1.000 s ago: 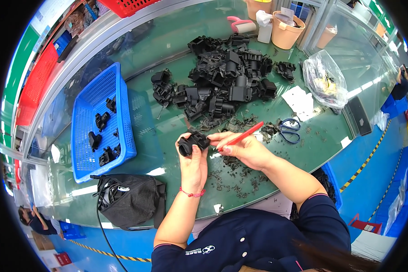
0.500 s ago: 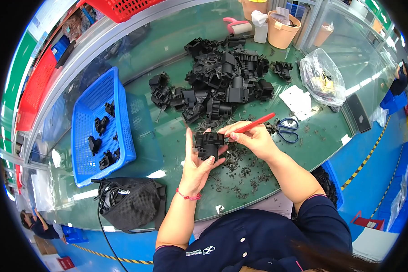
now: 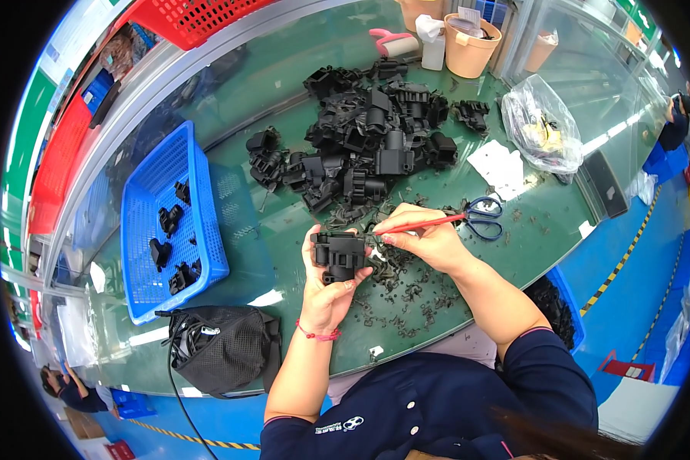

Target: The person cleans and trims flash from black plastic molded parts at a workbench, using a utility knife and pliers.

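Trimming a black plastic part at a green worktable (image 3: 284, 222).

The left hand (image 3: 326, 287) grips the black part (image 3: 341, 255) over the table's near edge; the right hand (image 3: 429, 239) pinches a red tool (image 3: 425, 224) against it. Behind lie a heap of parts (image 3: 368, 146), scissors (image 3: 481, 215), a blue basket (image 3: 169, 222) and a blue floor (image 3: 636, 307).

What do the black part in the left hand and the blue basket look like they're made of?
The black part held in the left hand looks like moulded plastic, matte: blocky ribbed form, dull surface. The blue basket looks like plastic too: uniform colour, fine open lattice walls and floor.
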A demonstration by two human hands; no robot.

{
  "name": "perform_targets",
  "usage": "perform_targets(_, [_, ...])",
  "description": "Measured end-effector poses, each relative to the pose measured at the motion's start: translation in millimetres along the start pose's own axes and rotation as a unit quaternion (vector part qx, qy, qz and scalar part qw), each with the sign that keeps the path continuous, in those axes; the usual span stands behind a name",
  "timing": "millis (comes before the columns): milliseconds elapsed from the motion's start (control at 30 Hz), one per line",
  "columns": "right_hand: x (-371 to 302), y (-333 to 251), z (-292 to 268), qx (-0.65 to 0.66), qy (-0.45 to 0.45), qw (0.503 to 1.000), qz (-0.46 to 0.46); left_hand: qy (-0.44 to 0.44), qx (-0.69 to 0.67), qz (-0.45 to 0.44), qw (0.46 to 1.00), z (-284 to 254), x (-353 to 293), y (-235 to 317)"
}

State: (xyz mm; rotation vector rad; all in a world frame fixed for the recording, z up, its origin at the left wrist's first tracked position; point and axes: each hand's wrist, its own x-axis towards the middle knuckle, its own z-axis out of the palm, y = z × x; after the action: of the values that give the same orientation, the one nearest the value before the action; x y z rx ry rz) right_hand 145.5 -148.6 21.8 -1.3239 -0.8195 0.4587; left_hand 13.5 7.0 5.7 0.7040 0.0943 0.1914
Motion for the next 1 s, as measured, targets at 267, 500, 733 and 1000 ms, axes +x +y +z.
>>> perform_targets(267, [2,5,6,-0.068,-0.025,0.993,-0.088,0.010,-0.009,-0.003,1.000,3,0,-1])
perform_targets(500, [1,10,10,-0.095,-0.018,0.989,-0.113,0.010,-0.006,-0.002,1.000,-1,-1,-3])
perform_targets(733, [-5,7,12,-0.419,-0.012,0.865,-0.277,0.021,-0.019,-0.046,0.999,0,-4,-9])
perform_targets(1000, [1,3,4,-0.103,0.151,0.981,-0.058,0.017,-0.044,-0.030,0.998,3,-3,-11])
